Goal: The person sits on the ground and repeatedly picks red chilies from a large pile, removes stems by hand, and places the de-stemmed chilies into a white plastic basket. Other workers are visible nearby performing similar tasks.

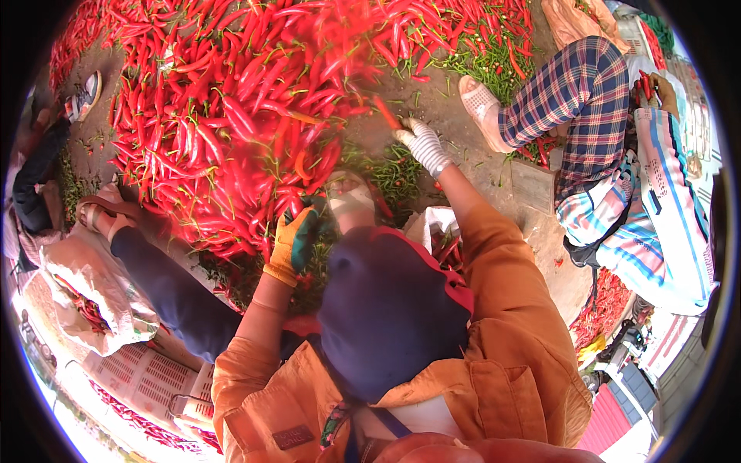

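My left hand point(294, 240), in an orange and green work glove, is at the near edge of a large heap of red chili peppers point(231, 127). Its fingers are curled near a red pepper, but whether they grip it is unclear. Held out over bare ground to the right of the heap, my right hand point(425, 144) wears a striped glove and grips a red chili pepper point(386, 113), slightly blurred. Green pepper stems point(396, 176) lie on the ground between my hands, beside my sandalled foot point(350, 197).
A white sack point(434, 223) with peppers stands below my right forearm. To the right sits a co-worker point(590, 104) in plaid trousers, peppers in hand. Another sack point(95, 289) and plastic crates point(142, 370) are at lower left. Part of another person point(37, 173) shows at far left.
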The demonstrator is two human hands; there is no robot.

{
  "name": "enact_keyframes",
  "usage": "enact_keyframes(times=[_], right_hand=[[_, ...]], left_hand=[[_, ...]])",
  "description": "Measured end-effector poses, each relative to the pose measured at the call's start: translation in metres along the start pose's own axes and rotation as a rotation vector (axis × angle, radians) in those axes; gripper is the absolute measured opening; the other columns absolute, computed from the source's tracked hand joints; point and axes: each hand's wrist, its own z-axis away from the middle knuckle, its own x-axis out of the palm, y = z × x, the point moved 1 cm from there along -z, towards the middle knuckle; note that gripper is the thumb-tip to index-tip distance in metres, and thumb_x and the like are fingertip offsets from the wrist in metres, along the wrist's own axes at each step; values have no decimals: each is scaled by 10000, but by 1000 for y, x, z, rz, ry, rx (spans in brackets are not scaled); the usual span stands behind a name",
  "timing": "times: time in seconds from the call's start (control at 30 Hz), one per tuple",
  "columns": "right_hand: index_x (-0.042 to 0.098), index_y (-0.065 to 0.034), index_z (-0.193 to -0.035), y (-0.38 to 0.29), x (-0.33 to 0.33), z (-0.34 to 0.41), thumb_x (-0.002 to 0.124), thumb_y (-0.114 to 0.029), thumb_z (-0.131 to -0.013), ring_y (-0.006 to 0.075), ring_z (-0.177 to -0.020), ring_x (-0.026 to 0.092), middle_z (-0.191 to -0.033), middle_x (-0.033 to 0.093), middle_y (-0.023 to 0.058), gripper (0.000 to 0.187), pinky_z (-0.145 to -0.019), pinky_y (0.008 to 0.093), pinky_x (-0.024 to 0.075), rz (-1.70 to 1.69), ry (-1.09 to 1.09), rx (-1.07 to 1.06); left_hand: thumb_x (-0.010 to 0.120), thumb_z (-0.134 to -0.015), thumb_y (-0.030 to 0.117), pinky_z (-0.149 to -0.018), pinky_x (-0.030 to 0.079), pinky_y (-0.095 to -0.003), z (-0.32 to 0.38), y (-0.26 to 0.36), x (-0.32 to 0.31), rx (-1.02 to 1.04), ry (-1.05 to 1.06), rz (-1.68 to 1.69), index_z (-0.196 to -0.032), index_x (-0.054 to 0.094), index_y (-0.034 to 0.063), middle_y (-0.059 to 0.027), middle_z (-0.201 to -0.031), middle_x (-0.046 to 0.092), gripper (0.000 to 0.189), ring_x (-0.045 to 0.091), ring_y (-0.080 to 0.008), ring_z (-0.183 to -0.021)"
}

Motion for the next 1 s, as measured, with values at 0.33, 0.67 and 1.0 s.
enact_keyframes(times=[0.33,0.67,1.0], right_hand=[[573,-55,-856,-57,70,73,526,-312,-884,128,-663,545,-736,558,30,264,-608,262,442,-1037,-653,364],[578,-124,-991,-41,51,-53,641,-283,-721,296,-975,512,-1016,557,96,320,-798,448,411,954,276,-265],[609,-30,-1011,-8,42,40,585,-156,-820,151,-741,571,-804,637,69,230,-705,278,454,-105,51,78]], left_hand=[[465,-905,332,-992,338,-406,-20,16,32,215,-247,249,-1331,298,51,-125,-1244,469,537,434,-268,-1174],[565,-853,207,-926,399,-422,0,25,15,166,-161,589,-1252,388,23,-69,-948,499,474,502,-259,-977],[519,-885,185,-863,445,-373,-17,-12,-2,-13,12,132,-1257,415,43,-56,-949,550,411,542,-201,-911]])
